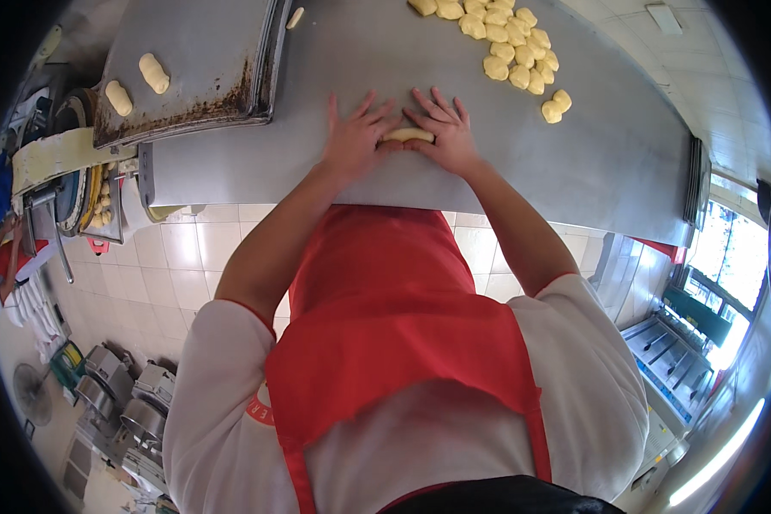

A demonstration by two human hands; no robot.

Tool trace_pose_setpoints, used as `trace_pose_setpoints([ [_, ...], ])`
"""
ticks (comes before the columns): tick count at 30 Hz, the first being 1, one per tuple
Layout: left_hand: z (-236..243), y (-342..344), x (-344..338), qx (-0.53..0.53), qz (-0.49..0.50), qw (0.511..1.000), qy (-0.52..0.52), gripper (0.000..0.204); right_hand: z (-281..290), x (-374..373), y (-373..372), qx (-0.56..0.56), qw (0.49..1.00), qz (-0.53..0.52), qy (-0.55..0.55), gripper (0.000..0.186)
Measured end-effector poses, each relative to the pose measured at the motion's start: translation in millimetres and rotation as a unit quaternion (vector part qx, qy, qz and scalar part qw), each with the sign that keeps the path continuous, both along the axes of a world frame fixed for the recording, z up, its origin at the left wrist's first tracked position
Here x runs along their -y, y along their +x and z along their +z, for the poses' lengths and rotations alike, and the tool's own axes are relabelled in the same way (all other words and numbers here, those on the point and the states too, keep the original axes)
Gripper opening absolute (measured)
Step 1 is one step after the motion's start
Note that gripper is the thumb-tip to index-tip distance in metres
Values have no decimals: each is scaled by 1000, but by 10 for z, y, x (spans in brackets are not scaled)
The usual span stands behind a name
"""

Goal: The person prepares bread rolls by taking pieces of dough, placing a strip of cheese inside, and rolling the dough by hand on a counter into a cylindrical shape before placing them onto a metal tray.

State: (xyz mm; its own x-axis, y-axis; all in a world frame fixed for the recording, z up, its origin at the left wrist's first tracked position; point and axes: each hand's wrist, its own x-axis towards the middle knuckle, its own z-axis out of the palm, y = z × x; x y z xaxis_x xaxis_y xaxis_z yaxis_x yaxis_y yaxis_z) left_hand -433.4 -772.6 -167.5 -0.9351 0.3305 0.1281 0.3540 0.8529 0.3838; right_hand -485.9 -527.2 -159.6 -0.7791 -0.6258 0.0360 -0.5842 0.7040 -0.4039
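A short pale-yellow dough roll lies near the front edge of the grey metal table, between my two hands. My left hand has its palm side against the roll's left end, thumb along its near side and the other fingers stretched forward. At the right end my right hand mirrors it, with thumb on the near side and fingers fanned out beyond. Both thumb tips nearly meet. Parts of the roll's ends are hidden by the hands.
Several dough lumps sit in a cluster at the far right, with a dough pair apart from them. Stacked dark baking trays at left carry two dough rolls. A small dough piece lies beside them. Another person's arm shows far left.
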Motion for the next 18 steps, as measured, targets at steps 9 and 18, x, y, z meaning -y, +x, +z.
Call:
trace_pose_setpoints([
  [9,87,123,-78,6,18,1000,13,61,58,-64,88,28,1000,8,-12,56],
  [18,124,576,-238,142,260,923,245,67,135,-116,678,87,941,-300,-126,53],
])
